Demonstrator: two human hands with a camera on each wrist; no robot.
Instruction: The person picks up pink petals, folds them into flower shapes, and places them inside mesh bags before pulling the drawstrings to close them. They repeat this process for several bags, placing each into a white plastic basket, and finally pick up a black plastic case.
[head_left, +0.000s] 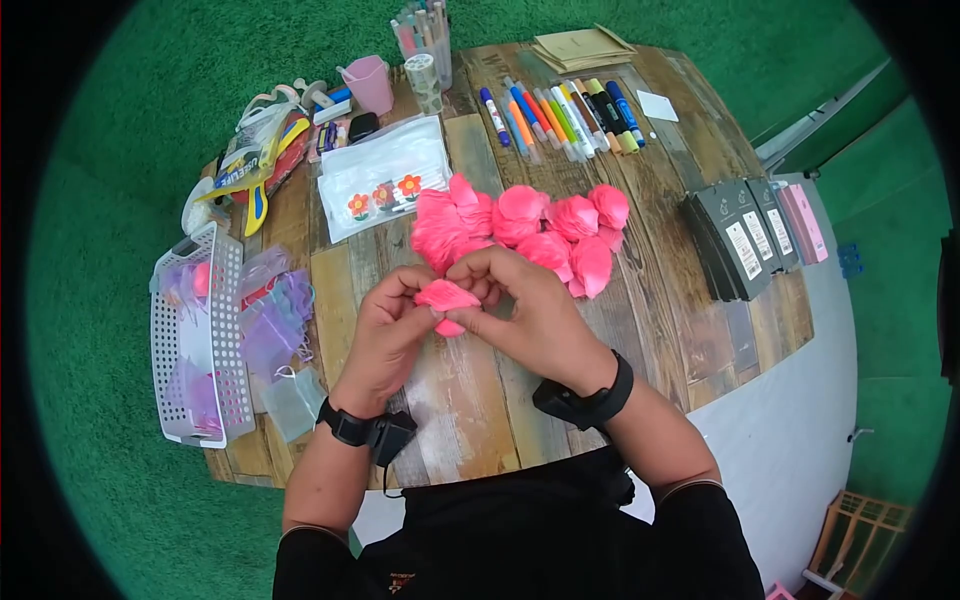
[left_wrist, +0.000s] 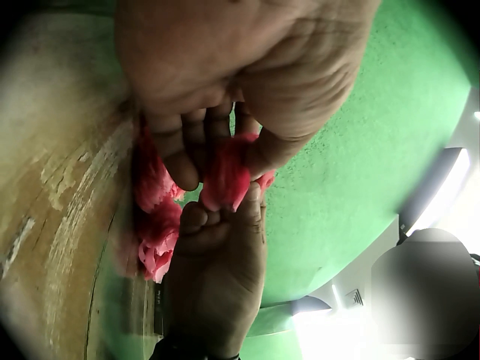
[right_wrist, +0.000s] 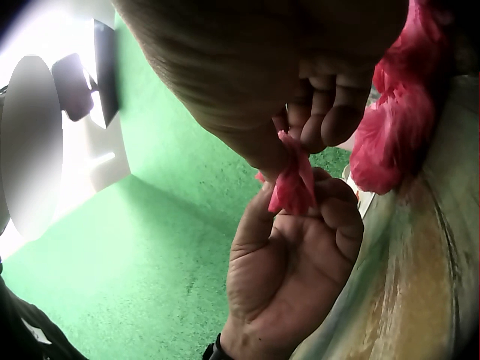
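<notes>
One small, soft, folded pink bundle (head_left: pixel 447 294) sits pinched between the left hand (head_left: pixel 385 332) at its left side and the right hand (head_left: pixel 535 310) at its right — neither nearer — its upper fold running crosswise in the head view. Puffy pink clumps (head_left: pixel 519 215) lie just beyond on the weathered wooden-plank table (head_left: pixel 640 310).

This looks like an indoor craft room or studio; which, I cannot tell. A wooden table (head_left: pixel 655 290) bears a row of markers (head_left: pixel 567 125), a holder of pens (head_left: pixel 428 42), brown envelopes (head_left: pixel 583 48), small mesh bags (head_left: pixel 275 325) and pink petal-like bunches (head_left: pixel 590 265). Green carpet-like covering (head_left: pixel 120 120) surrounds it, and a bright lamp (left_wrist: pixel 448 191) shines above.
</notes>
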